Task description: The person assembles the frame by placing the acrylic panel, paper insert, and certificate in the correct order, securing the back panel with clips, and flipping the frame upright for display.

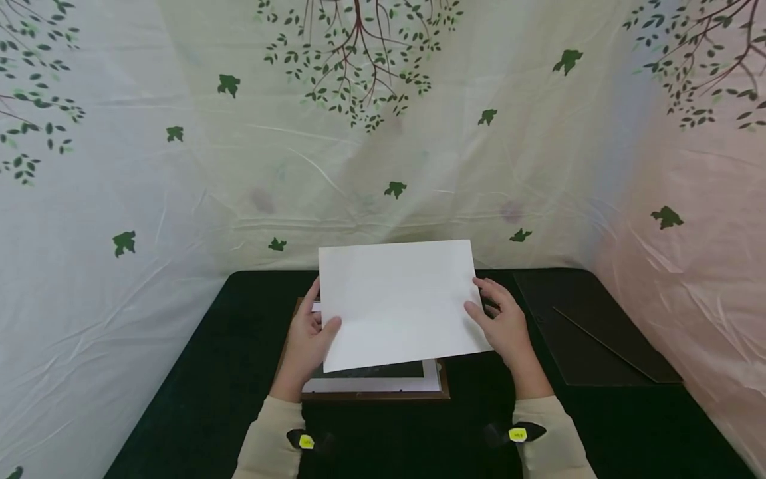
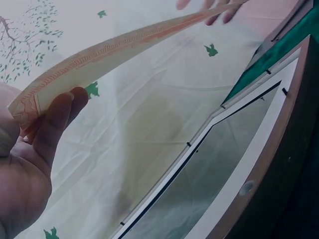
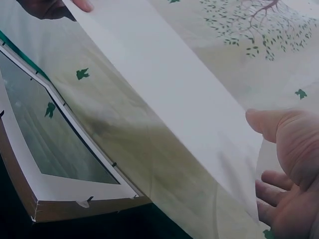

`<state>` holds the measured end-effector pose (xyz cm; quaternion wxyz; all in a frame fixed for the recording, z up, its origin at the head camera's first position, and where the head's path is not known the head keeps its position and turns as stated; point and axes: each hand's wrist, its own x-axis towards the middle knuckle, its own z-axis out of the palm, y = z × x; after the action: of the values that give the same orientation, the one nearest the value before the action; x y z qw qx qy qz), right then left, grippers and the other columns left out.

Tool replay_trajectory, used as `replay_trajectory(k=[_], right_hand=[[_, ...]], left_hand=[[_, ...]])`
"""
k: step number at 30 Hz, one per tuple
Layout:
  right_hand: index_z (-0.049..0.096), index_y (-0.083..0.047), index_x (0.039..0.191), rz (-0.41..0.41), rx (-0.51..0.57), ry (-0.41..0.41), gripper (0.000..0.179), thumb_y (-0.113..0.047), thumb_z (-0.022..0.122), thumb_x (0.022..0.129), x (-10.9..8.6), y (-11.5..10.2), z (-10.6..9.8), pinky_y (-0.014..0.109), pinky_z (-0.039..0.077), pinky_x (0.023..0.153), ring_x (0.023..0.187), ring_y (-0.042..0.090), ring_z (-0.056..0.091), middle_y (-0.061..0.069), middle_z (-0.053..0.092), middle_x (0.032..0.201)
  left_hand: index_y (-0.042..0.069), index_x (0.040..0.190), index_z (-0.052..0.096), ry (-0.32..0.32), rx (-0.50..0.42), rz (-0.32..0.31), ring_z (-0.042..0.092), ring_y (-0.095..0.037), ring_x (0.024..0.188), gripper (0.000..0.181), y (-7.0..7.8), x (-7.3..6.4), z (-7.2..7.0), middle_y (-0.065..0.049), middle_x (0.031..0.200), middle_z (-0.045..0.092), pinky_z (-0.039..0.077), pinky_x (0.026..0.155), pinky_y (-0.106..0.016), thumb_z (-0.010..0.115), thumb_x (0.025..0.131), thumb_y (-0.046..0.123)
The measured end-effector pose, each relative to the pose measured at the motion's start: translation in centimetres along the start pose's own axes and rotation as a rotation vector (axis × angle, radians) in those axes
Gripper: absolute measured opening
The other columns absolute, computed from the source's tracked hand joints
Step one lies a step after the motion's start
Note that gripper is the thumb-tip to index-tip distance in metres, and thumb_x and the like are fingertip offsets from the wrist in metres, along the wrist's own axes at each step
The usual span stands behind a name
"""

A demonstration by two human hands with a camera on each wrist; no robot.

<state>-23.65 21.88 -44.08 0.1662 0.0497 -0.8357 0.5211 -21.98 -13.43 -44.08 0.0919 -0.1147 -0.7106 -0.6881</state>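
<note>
A stiff white sheet of paper (image 1: 397, 303) is held up, tilted, with its blank side towards the head camera. In the left wrist view, the other side of the sheet (image 2: 112, 50) shows an orange ornamental border. My left hand (image 1: 308, 349) pinches its left edge, thumb on the blank side and fingers behind. At the right edge, my right hand (image 1: 507, 329) holds it between thumb and fingers. Under the sheet lies a brown picture frame (image 1: 374, 396) with a white inner border and a glass pane (image 2: 227, 142). The sheet hides much of it in the head view.
A flat black board (image 1: 586, 339) with a thin slanting strip (image 1: 604, 342) lies at the table's right. Small dark tabs (image 2: 285, 91) stand along the frame's inner edge. A dark green cloth (image 1: 197, 392) covers the table; a leaf-patterned curtain (image 1: 335, 159) surrounds it.
</note>
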Motion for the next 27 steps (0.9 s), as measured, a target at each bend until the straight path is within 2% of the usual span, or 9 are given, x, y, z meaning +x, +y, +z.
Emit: replay_trajectory(k=[4,9,15,18,22,27], right_hand=[[0.049,-0.022,0.142,0.08,0.088,-0.084,0.061,-0.038,0.069,0.088,0.0,0.4,0.0,0.051,0.049,0.09,0.117,0.035,0.054,0.015,0.043,0.144],[0.047,-0.021,0.143,0.106,0.194,-0.133,0.059,-0.032,0.069,0.089,0.0,0.6,0.1,0.04,0.056,0.075,0.106,0.035,0.056,0.013,0.044,0.143],[0.049,-0.02,0.142,0.144,0.232,-0.152,0.056,-0.027,0.068,0.09,-0.1,0.6,0.5,0.028,0.054,0.076,0.105,0.032,0.055,0.015,0.046,0.141],[0.05,-0.021,0.141,0.171,0.227,-0.174,0.055,-0.028,0.069,0.09,-0.1,0.6,0.7,0.029,0.054,0.075,0.102,0.03,0.057,0.015,0.046,0.141],[0.051,-0.02,0.14,0.196,0.231,-0.2,0.054,-0.026,0.069,0.09,-0.1,0.7,0.8,0.033,0.055,0.072,0.094,0.029,0.061,0.018,0.049,0.134],[0.051,-0.019,0.14,0.203,0.233,-0.211,0.053,-0.026,0.069,0.09,-0.1,0.8,0.9,0.033,0.055,0.072,0.092,0.028,0.061,0.019,0.049,0.13]], left_hand=[[0.029,0.153,0.021,-0.012,0.014,-0.029,0.07,-0.028,0.075,0.077,1.0,-0.2,-0.4,-0.026,0.101,0.066,0.058,0.061,-0.04,0.06,0.093,-0.001],[0.02,0.154,0.02,-0.032,0.036,-0.028,0.07,-0.027,0.075,0.076,2.1,-0.6,-0.5,-0.028,0.102,0.065,0.058,0.063,-0.038,0.059,0.093,-0.001],[0.028,0.154,0.02,-0.046,0.006,-0.032,0.07,-0.029,0.077,0.077,0.2,0.0,-1.0,-0.027,0.106,0.065,0.058,0.064,-0.04,0.061,0.093,0.002],[0.036,0.152,0.022,-0.035,0.034,-0.023,0.07,-0.029,0.075,0.078,-0.8,0.2,-1.2,-0.024,0.106,0.066,0.058,0.063,-0.041,0.063,0.093,0.005],[0.04,0.15,0.023,-0.017,0.082,0.002,0.07,-0.027,0.075,0.079,-0.9,0.2,-1.2,-0.021,0.108,0.067,0.058,0.062,-0.04,0.065,0.092,0.008],[0.033,0.151,0.028,0.011,0.147,0.016,0.069,-0.025,0.08,0.077,-0.9,0.3,-1.4,-0.017,0.112,0.067,0.058,0.065,-0.035,0.068,0.09,0.008]])
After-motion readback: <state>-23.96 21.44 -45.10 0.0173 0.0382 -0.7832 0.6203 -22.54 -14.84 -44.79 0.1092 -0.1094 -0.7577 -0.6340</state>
